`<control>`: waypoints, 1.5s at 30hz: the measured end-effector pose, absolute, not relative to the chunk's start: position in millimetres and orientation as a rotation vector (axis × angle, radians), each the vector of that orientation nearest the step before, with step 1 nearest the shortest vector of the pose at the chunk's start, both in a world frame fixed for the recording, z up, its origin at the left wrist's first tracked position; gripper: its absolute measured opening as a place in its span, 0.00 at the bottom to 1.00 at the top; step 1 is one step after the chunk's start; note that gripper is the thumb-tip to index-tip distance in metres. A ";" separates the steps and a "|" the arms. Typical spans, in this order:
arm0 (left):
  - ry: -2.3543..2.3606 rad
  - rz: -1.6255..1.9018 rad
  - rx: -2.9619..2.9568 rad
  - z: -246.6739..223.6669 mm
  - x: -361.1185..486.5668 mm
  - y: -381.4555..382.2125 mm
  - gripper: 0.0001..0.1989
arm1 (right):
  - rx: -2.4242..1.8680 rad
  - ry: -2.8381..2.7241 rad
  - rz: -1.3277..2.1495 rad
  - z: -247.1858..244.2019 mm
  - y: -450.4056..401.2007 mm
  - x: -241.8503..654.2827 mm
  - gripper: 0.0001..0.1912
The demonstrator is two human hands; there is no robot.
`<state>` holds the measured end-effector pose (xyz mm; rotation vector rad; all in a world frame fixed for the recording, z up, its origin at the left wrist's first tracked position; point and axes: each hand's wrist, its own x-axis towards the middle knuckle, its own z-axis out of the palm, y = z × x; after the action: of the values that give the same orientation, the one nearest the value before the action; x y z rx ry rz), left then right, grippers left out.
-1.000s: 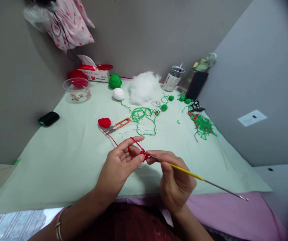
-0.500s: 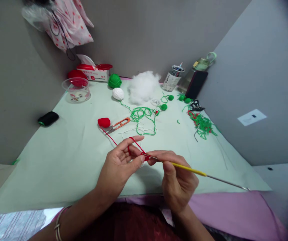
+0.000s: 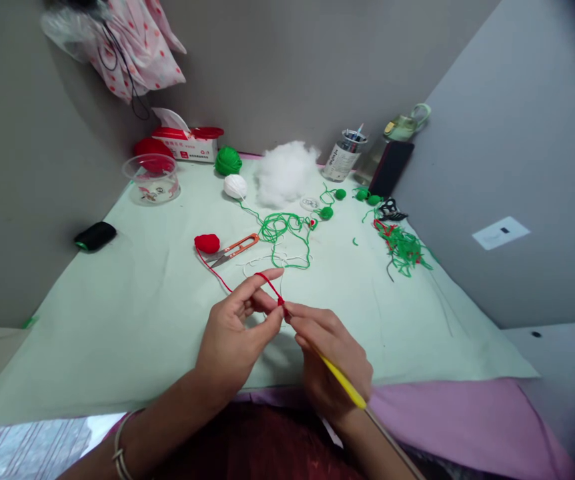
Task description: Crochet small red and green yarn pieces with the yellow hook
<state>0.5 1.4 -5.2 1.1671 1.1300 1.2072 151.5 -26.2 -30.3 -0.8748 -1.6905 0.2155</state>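
Between thumb and fingers, my left hand [image 3: 235, 330] pinches a small red crochet piece [image 3: 281, 304], with red yarn looped over its raised index finger. My right hand [image 3: 335, 360] grips a crochet hook [image 3: 343, 381] with a yellow handle, its metal shaft pointing down toward the lower right. The hook's working tip meets the red piece and is mostly hidden by my fingers. From my left hand the strand leads back to a small red yarn ball [image 3: 207, 243]. Orange thread snips [image 3: 235, 250] lie beside that ball.
Green yarn [image 3: 280, 227] lies loosely coiled beyond my hands. Behind it are white stuffing [image 3: 287, 173], a white yarn ball [image 3: 235, 187] and a green yarn ball [image 3: 228, 161]. A clear tub [image 3: 155, 183] stands left; yarn scraps [image 3: 405, 250] and a phone [image 3: 391, 168] are right.
My right hand has shifted left and turned, so the hook's rear end has swung from pointing right to pointing down toward the lower right. The red piece has tilted; my left hand stays nearly in place.
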 end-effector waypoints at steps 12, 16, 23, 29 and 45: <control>1.121 1.192 0.994 1.3 2.4 0.1 0.26 | -0.848 -1.622 0.312 -29.4 -22.1 151.1 0.16; 1.046 1.144 0.954 2.9 -2.4 2.9 0.29 | -0.873 -1.479 0.522 -24.1 -19.3 150.3 0.13; 0.973 1.091 0.921 0.6 -5.6 3.6 0.29 | -0.874 -1.514 0.444 -20.5 -16.7 147.3 0.14; 0.855 1.106 0.750 0.0 -2.5 0.3 0.30 | -0.995 -1.690 -0.025 -37.6 -24.9 151.7 0.25; 0.952 1.209 0.894 6.1 -10.4 3.9 0.22 | -0.860 -1.263 0.603 -13.2 -22.2 157.8 0.10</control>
<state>-10.4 3.9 6.1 0.8938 0.9518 1.2089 157.8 -22.2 -13.2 -0.8599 -1.2627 0.6028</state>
